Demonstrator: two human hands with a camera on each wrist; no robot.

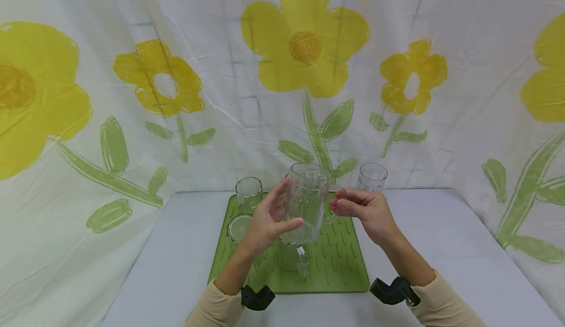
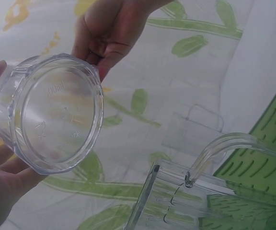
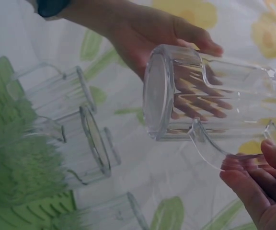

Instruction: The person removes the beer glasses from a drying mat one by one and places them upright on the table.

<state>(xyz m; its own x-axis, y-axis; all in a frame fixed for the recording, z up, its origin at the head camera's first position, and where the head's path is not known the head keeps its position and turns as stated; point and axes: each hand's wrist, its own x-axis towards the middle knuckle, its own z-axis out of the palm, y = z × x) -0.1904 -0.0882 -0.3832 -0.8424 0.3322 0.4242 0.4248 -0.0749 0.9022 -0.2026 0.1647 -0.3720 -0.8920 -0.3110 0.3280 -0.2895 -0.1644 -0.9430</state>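
Note:
A clear glass mug (image 1: pixel 307 202) with faceted sides is held up above the green mat, its rim upward and slightly tilted. My left hand (image 1: pixel 264 223) grips the body from the left, thumb in front and fingers behind. On the other side my right hand (image 1: pixel 365 213) pinches the handle between thumb and fingers. In the left wrist view the mug's round base (image 2: pixel 59 117) shows embossed marks. The right wrist view shows the handle (image 3: pixel 206 146) running into the right fingers. Below the held mug, another clear mug (image 1: pixel 288 259) stands on the mat with its handle toward me.
The ridged green mat (image 1: pixel 335 280) lies on a white table (image 1: pixel 410 248). Two clear mugs, one at the back left (image 1: pixel 249 192) and one nearer (image 1: pixel 239 228), stand beside my left hand. Another mug (image 1: pixel 372 176) is partly hidden behind my right hand. A flowered curtain (image 1: pixel 247 136) hangs behind.

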